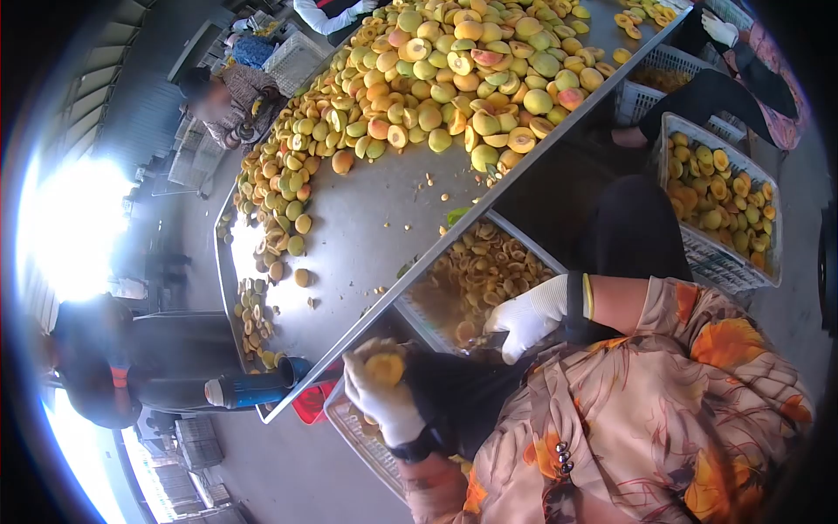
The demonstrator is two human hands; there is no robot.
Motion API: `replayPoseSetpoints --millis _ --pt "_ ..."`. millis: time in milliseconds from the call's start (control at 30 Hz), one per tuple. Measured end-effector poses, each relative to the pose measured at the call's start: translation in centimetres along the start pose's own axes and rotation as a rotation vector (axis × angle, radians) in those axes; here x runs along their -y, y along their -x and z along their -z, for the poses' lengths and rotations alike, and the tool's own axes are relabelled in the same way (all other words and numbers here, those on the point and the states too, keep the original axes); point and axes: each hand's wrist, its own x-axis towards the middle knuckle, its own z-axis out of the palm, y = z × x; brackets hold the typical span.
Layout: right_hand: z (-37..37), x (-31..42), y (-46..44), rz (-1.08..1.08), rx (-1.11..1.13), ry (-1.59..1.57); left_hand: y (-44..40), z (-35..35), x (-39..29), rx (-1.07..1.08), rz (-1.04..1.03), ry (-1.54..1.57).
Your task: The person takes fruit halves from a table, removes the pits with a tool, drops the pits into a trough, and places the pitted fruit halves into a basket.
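My left hand (381, 391), in a white glove, is closed round a yellow peach half (384, 369) near the table's front edge. My right hand (529, 316), also gloved, is over the crate of peach pieces (491, 267) below the table edge; its fingers point down and what they hold, if anything, is hidden. A large heap of whole and halved peaches (454, 70) covers the far part of the metal table (358, 210). Under my left hand stands another crate (371, 452), partly hidden by the hand and sleeve.
A full crate of peach halves (720, 196) stands at the right, with a person's legs and gloved hand beyond it. Other people stand at the table's far side and left end. A red container (314, 403) is below the table's near left corner.
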Motion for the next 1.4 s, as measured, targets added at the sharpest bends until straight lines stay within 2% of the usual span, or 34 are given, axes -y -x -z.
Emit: replayPoseSetpoints --millis 33,67,100,133,167,233,300,333,367,400,500,600,667,767,933,1033,1067,1167,1200,1233,1300,1333,1367,1400 --pt "0.0 -0.9 0.5 0.009 -0.126 0.344 -0.2 3.3 0.2 -0.034 0.004 -0.172" --pt "0.1 -1.4 1.0 -0.145 -0.127 0.389 -0.4 6.5 0.4 -0.068 0.013 -0.344" --pt "0.1 -1.8 1.4 -0.303 -0.135 0.43 -0.9 9.7 0.7 -0.073 0.101 -0.84" --pt "-0.1 -2.8 1.3 -0.292 -0.171 0.406 -1.3 12.9 1.0 -0.039 0.196 -1.336" --pt "0.6 -1.8 1.9 -0.272 -0.149 0.352 -0.8 12.8 0.4 -0.074 0.141 -1.82" --pt "0.9 -1.5 1.7 -0.167 -0.231 0.321 -2.9 12.3 0.3 -0.086 -0.052 -1.63" --pt "0.9 -2.4 1.1 -0.096 -0.301 0.348 -7.3 9.2 0.2 0.064 -0.12 -1.292" --pt "0.8 -3.1 1.2 -0.056 -0.324 0.334 -10.0 7.3 1.5 0.073 -0.264 -1.299" --pt "0.9 -3.8 1.2 -0.018 -0.35 0.322 -12.3 3.5 1.5 0.112 -0.259 -1.293" --pt "0.9 -4.4 0.9 -0.07 -0.309 0.301 -14.3 -1.3 1.2 0.159 -0.256 -1.22" --pt "1.7 -5.6 1.7 -0.149 -0.206 0.199 -22.6 -10.9 5.5 0.359 -0.356 -0.963" --pt "2.2 -7.3 1.4 -0.214 -0.171 0.011 -29.9 -19.8 8.6 0.474 -0.469 -1.044" --pt "3.1 -7.3 2.0 -0.204 -0.21 -0.111 -34.3 -23.8 11.3 0.462 -0.49 -1.011" --pt "3.5 -8.2 2.0 -0.148 -0.242 -0.116 -36.8 -27.7 13.2 0.564 -0.368 -1.036" --pt "3.2 -8.6 1.6 -0.073 -0.268 -0.078 -36.0 -28.3 15.5 0.364 -0.494 -0.979" --pt "3.1 -7.6 1.5 -0.128 -0.26 -0.084 -34.5 -27.3 15.1 0.417 -0.266 -1.121" --pt "2.9 -7.4 1.4 -0.137 -0.257 -0.074 -33.8 -27.0 14.8 0.431 -0.309 -1.068" --pt "2.4 -7.0 0.9 -0.178 -0.246 0.034 -29.8 -24.9 13.4 0.469 -0.098 -0.904" --pt "3.1 -5.8 1.5 -0.212 -0.276 0.088 -29.2 -23.6 14.1 0.43 -0.121 -0.851" --pt "4.0 -4.6 2.2 -0.245 -0.301 0.138 -27.5 -22.7 13.1 0.432 -0.05 -0.725" --pt "4.9 -3.7 2.3 -0.271 -0.391 0.081 -23.5 -20.8 9.9 0.419 0.089 -0.471" --pt "5.1 -3.6 2.2 -0.268 -0.428 0.023 -22.9 -18.8 9.4 0.477 0.232 -0.373" --pt "5.0 -3.6 2.0 -0.265 -0.464 -0.031 -21.8 -17.1 9.4 0.461 0.262 -0.311" --pt "4.4 -3.8 1.4 -0.16 -0.593 -0.042 -20.1 -15.9 8.6 0.443 0.288 -0.246"
